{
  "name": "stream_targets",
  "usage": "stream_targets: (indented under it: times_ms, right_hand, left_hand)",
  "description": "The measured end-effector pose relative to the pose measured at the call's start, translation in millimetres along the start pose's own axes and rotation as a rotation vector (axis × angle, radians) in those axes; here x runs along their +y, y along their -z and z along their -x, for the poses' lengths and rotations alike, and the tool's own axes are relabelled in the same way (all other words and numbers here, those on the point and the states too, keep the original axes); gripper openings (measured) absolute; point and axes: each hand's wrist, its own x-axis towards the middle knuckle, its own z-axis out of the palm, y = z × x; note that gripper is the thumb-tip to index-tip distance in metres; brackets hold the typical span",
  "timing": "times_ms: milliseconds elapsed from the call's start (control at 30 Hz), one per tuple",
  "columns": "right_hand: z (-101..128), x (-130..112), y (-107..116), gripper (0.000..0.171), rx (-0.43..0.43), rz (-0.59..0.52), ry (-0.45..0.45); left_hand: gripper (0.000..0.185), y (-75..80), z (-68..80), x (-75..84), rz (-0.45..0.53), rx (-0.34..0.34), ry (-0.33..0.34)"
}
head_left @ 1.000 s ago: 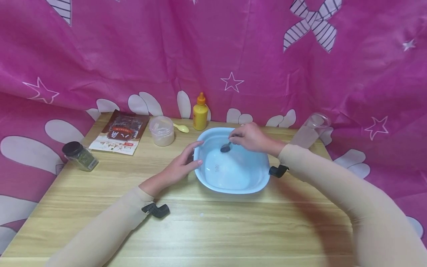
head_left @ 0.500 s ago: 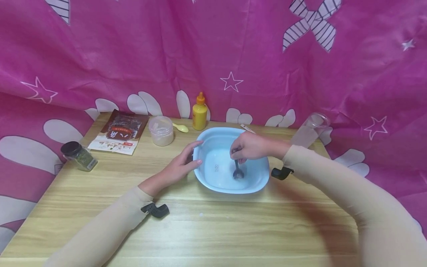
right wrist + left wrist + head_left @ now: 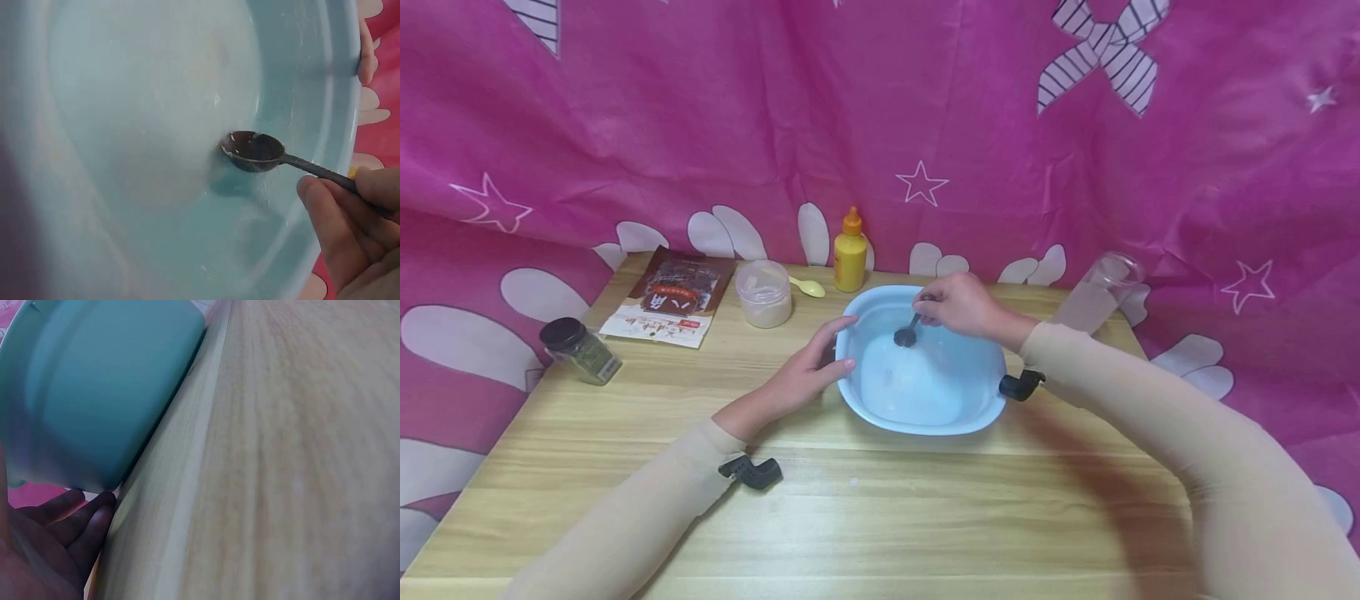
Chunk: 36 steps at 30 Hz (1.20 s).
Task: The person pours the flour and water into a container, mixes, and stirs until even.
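We are stirring a milky white liquid in the light blue basin, which stands on the wooden table just in front of the yellow bottle. To do this well, we judge the dark spoon should keep its bowl low in the liquid and sweep along the basin's wall without scraping hard, slowly enough that nothing slops over the rim.

Our right hand reaches in from the right over the far rim, its grip a pinch of fingertips on the thin handle, with the spoon's bowl pointing down and left at the liquid. Our left hand lies on the table against the basin's left wall, fingers fairly straight and touching the plastic, thumb near the rim, steadying it rather than clasping it.
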Motion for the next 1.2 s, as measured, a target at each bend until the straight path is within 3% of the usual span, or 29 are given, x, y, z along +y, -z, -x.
stream_targets:
  times_ms: [133,367,500,700,800,967,1033,1100,1200]
  right_hand:
    - [1.6,-3.8,-3.6,0.020,-0.036,-0.014,0.027]
    - [4.8,-5.8,-2.4,0.018,-0.233,-0.003,0.125]
    - [7.9,-4.6,3.8,0.017,-0.305,-0.015,0.107]
    - [10.8,-7.5,-0.5,0.019,-0.473,-0.118,0.076]
    - [7.6,-7.4,-6.6,0.019,-0.429,-0.142,0.093]
    - [1.9,-6.4,-9.0,0.018,-0.182,-0.131,0.041]
    - [0.9,-6.0,-8.1,0.019,-0.120,-0.139,0.005]
    - [0.9,-6.3,-7.6,0.019,-0.114,-0.143,-0.010]
    - [2.3,-6.7,-8.7,0.018,-0.182,-0.134,0.019]
  left_hand:
    - [0.068,-0.4,-0.1,0.5,-0.002,-0.001,-0.001]
    - [0.069,0.1,-0.9,0.9,-0.016,0.002,-0.002]
    - [0.069,0.2,-1.3,-0.2,-0.016,0.007,-0.005]
    - [0.069,0.6,-0.2,-2.4,-0.011,0.008,-0.002]
    - [0.069,1.2,0.1,-3.1,-0.013,0.007,-0.001]
    - [0.069,0.8,0.1,-1.7,-0.014,0.005,0.001]
    - [0.069,0.4,-0.2,-1.0,-0.013,0.004,0.001]
    - [0.069,0.1,-0.5,-0.8,-0.007,0.002,-0.001]
    - [0.069,0.1,-0.7,0.1,-0.002,-0.002,-0.002]
